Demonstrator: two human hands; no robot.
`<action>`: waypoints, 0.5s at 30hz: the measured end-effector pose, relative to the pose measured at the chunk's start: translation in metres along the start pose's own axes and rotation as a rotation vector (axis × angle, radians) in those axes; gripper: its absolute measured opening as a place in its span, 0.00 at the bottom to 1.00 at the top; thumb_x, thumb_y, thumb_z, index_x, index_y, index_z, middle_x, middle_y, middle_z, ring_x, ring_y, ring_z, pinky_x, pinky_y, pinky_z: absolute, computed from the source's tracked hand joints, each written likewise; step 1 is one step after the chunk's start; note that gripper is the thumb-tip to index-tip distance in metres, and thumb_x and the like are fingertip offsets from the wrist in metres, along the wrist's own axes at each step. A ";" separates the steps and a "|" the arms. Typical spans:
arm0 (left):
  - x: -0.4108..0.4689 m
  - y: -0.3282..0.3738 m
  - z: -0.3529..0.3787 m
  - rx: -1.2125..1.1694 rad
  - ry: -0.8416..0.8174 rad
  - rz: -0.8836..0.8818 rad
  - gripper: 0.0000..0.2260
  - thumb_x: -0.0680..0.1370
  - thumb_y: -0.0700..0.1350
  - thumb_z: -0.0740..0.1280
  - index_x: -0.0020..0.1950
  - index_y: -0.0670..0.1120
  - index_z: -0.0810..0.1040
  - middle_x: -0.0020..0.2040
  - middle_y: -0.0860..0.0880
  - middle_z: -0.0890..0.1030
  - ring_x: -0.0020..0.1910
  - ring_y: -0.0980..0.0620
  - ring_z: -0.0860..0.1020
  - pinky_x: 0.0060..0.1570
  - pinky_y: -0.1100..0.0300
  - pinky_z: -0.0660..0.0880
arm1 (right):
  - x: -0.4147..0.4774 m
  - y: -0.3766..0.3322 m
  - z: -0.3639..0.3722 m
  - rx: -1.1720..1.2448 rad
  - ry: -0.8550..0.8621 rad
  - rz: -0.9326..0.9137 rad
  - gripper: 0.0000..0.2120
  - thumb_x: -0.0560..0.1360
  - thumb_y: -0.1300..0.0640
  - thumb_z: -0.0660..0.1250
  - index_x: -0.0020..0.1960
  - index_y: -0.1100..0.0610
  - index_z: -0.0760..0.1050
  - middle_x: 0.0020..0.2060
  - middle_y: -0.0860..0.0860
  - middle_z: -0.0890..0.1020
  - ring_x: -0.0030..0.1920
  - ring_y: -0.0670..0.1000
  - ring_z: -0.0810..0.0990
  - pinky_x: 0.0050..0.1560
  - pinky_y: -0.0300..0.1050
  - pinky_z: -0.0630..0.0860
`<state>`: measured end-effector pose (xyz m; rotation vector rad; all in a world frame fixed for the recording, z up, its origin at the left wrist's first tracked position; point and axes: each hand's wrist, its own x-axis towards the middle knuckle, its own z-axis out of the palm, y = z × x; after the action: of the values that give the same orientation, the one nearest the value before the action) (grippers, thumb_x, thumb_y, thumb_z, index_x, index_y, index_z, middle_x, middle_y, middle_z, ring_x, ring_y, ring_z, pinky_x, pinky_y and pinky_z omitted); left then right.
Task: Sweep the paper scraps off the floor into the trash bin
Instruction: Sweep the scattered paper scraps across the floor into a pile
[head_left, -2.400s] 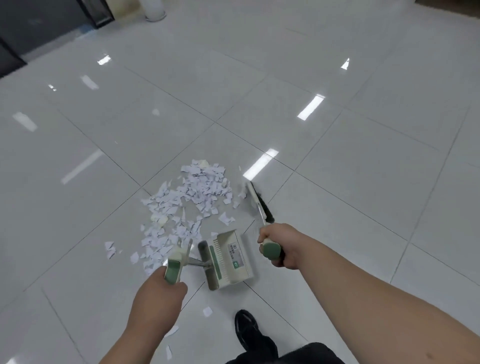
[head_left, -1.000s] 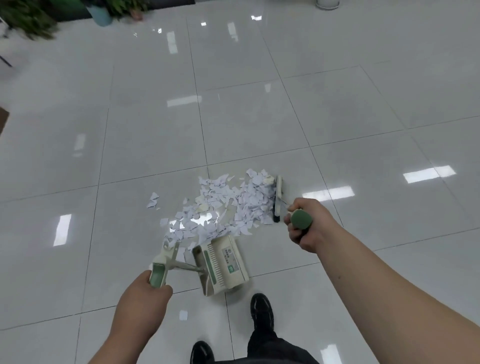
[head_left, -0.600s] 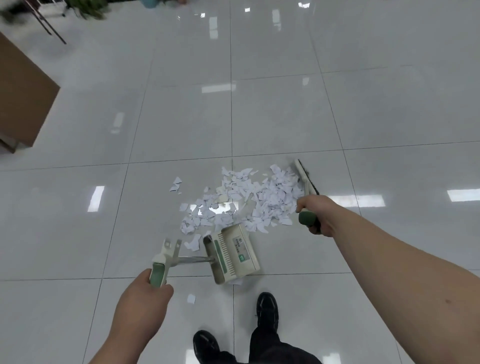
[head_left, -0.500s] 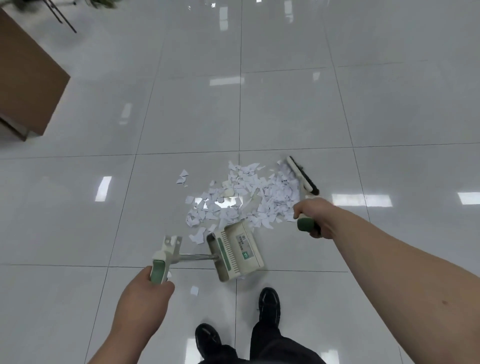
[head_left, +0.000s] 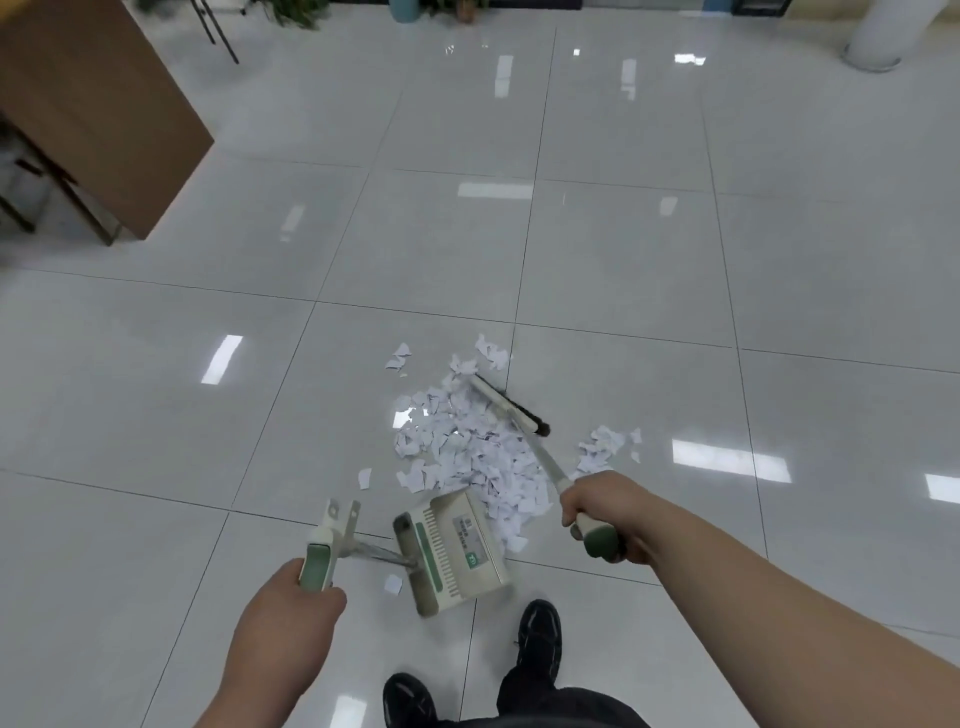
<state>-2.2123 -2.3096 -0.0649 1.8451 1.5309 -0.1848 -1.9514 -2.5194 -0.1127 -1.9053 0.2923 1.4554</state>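
The scraps (head_left: 467, 447) are heaped on the floor (head_left: 623, 260) at the centre of the frame, their lower edge touching the mouth of the dustpan (head_left: 457, 545); the broom (head_left: 511, 405) is laid along the heap's upper right side. The dustpan's handle is gripped in the curled left hand (head_left: 291, 608); the broom's handle is clasped by the right hand (head_left: 602, 514). Several pieces could be missed by a stroke from here: a cluster (head_left: 602, 449) right of the broom, 2 small groups above it, and 1 scrap (head_left: 393, 584) behind the dustpan. Light paper could be scattered by a fast stroke; scraps could be pushed under the lip if the dustpan is tilted up. No bin is seen; a spill could be caused by a level carry.
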 end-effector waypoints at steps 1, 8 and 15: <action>0.001 -0.004 -0.003 0.000 0.001 0.004 0.03 0.73 0.38 0.65 0.40 0.42 0.73 0.30 0.46 0.73 0.29 0.44 0.70 0.34 0.54 0.66 | -0.003 0.001 -0.001 0.031 0.020 -0.001 0.16 0.62 0.64 0.69 0.49 0.61 0.77 0.37 0.59 0.77 0.33 0.55 0.71 0.30 0.40 0.62; 0.012 -0.026 -0.024 0.002 -0.021 0.049 0.03 0.73 0.38 0.64 0.40 0.42 0.71 0.29 0.46 0.72 0.29 0.44 0.69 0.35 0.54 0.66 | -0.016 0.013 -0.010 0.096 0.199 -0.023 0.13 0.66 0.66 0.67 0.51 0.61 0.77 0.43 0.60 0.76 0.37 0.56 0.70 0.29 0.38 0.64; 0.026 -0.046 -0.032 0.061 -0.023 0.103 0.03 0.73 0.38 0.64 0.42 0.40 0.71 0.30 0.46 0.70 0.29 0.45 0.66 0.33 0.55 0.63 | -0.006 0.042 -0.016 0.002 0.290 0.073 0.09 0.66 0.67 0.66 0.44 0.59 0.71 0.38 0.55 0.68 0.34 0.54 0.64 0.28 0.39 0.63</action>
<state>-2.2564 -2.2678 -0.0752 1.9572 1.4249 -0.2058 -1.9651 -2.5621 -0.1226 -2.1238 0.5016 1.2210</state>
